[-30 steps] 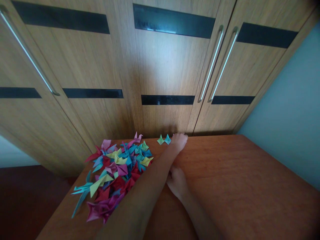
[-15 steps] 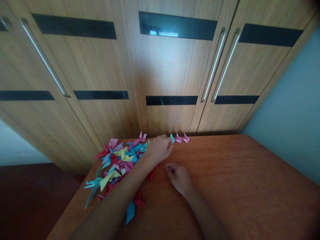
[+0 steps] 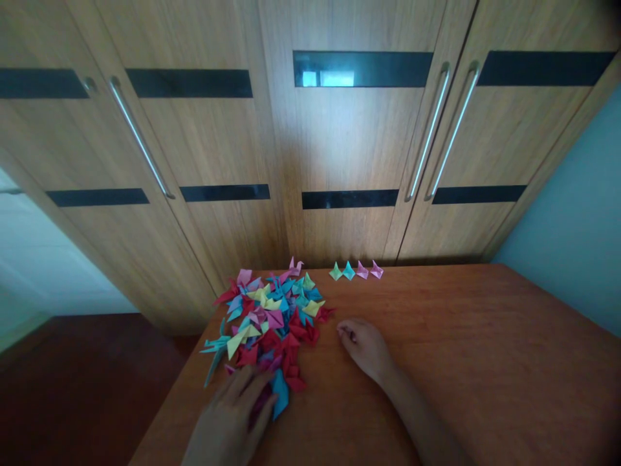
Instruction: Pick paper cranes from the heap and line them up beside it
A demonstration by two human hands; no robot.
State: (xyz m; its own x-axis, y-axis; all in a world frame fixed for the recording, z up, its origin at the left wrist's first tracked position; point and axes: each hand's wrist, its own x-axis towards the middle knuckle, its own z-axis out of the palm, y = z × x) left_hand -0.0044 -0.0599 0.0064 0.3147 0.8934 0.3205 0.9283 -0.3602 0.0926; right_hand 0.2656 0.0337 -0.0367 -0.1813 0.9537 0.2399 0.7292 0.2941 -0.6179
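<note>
A heap of folded paper cranes in red, blue, yellow, pink and purple covers the left part of the table. At its near edge is my left hand, fingers spread over the cranes, beside a blue crane. A dark purplish crane shows partly between the fingers; a hold on it is not visible. My right hand rests on the wood right of the heap, fingers curled closed, with nothing seen in them. Along the far edge stands a row: a yellow-green crane, a blue crane and two pink ones.
The brown wooden table reaches up to a wooden wardrobe with long metal handles and dark strips. One pink crane stands upright at the back of the heap. A pale blue wall borders the right side.
My left hand has left the row at the far edge and come back to the near side of the heap. The yellow-green crane now shows fully in the row. The view has shifted leftward.
</note>
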